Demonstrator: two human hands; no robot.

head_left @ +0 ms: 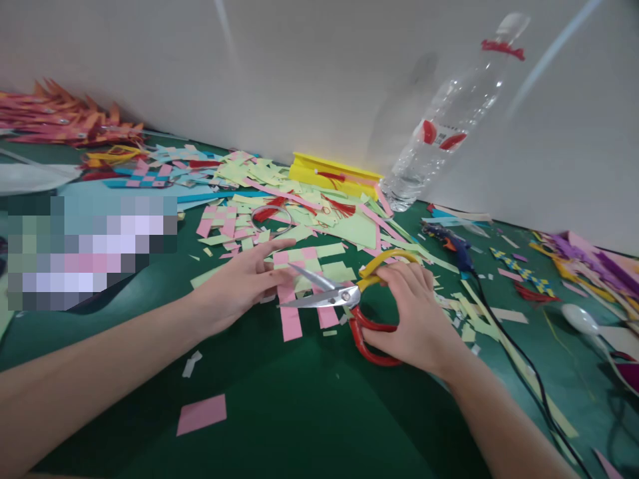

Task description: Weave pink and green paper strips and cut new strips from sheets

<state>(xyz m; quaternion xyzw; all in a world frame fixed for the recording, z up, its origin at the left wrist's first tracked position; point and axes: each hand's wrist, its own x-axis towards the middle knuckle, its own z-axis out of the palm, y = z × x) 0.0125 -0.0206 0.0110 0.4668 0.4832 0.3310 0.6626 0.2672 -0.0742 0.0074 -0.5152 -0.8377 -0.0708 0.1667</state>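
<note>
My right hand [414, 309] grips a pair of scissors [345, 295] by the handles, one loop yellow and one red. The steel blades are spread apart and point left. Beneath and beside them lies a woven piece of pink and pale green paper strips [327, 318], its loose ends sticking out. My left hand [244, 276] is at the left edge of this weave, fingers stretched toward it and the thumb near the blade tips. Whether the blades touch the paper I cannot tell. A pink paper scrap [202, 415] lies on the green table nearer to me.
A clear bottle [434, 133] leans against the wall behind a heap of paper strips [249, 173]. A folded yellow strip [334, 176] stands at the back. To the right are a glue gun [449, 246] with a black cable and a white spoon [579, 318]. A blurred patch covers the left side.
</note>
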